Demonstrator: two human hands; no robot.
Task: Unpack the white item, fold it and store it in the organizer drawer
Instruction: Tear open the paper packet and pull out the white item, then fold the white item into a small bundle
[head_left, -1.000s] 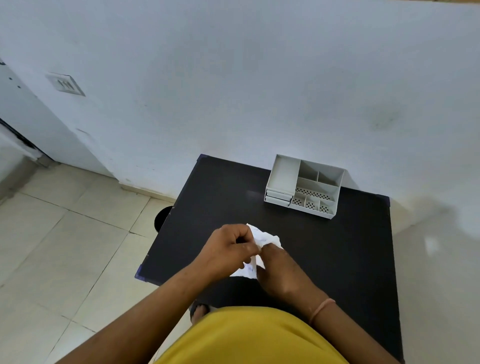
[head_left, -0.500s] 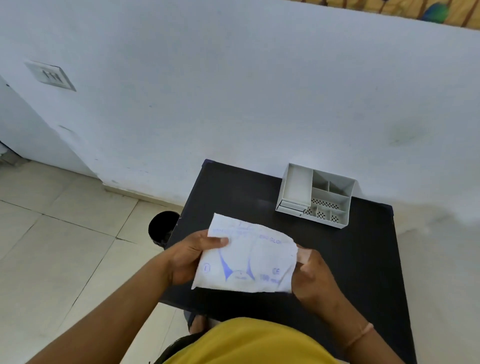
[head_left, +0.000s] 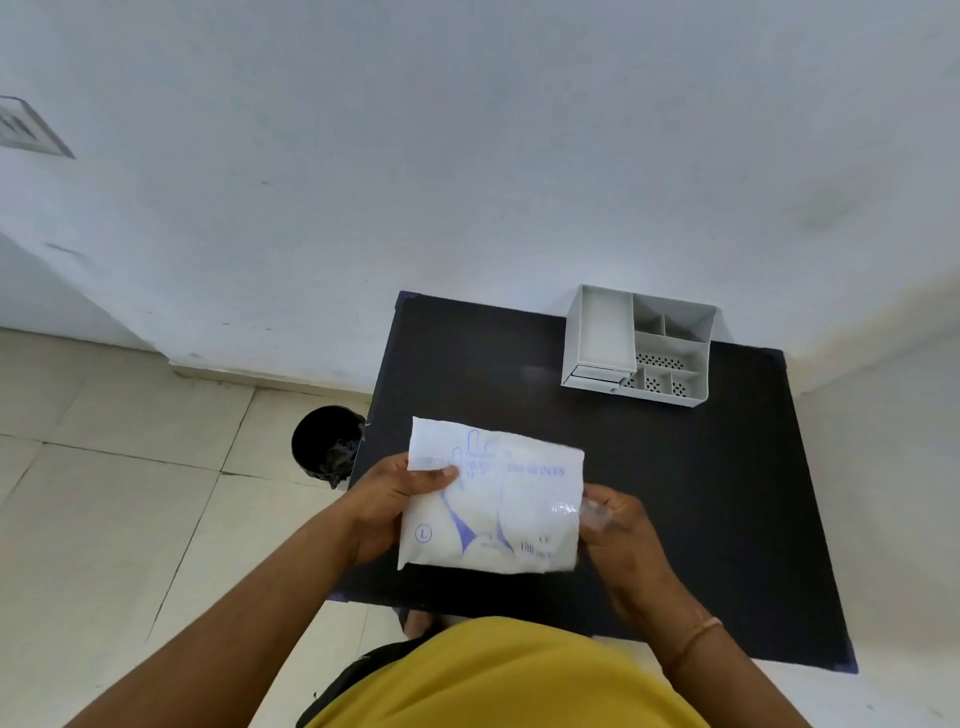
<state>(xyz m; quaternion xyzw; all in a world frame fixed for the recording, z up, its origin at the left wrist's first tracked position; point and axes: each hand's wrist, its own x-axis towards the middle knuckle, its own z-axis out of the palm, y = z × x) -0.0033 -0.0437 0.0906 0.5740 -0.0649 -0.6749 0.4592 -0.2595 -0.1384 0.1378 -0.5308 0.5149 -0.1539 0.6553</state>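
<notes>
A black table (head_left: 727, 493) is set against a pale wall (head_left: 467, 156), with cream floor tiles (head_left: 130, 519) to the left of it. Above the near part of the table a white packet (head_left: 493, 499) is held up flat between both hands, its printed face turned to the camera; blue lettering and a circled letter L can be seen on it, though most of the print is too blurred to read. The packet's left edge is gripped by the left hand (head_left: 387, 501), thumb laid over the front, fingers hidden behind. The right edge is pinched by the right hand (head_left: 618, 525), where a clear, shiny flap of plastic is caught between thumb and fingers. The packet is sealed and plump, its contents not yet taken out. A thin band (head_left: 696, 636) is worn on the right wrist, and a yellow shirt (head_left: 493, 680) fills the bottom of the view. Farther out, at the far right of the table and close to the wall, a white organizer (head_left: 602, 332) is seen, divided into open compartments, with small drawers closed at its front left corner. On the floor just beside the table's left edge, a black bin (head_left: 324, 441) is standing.
</notes>
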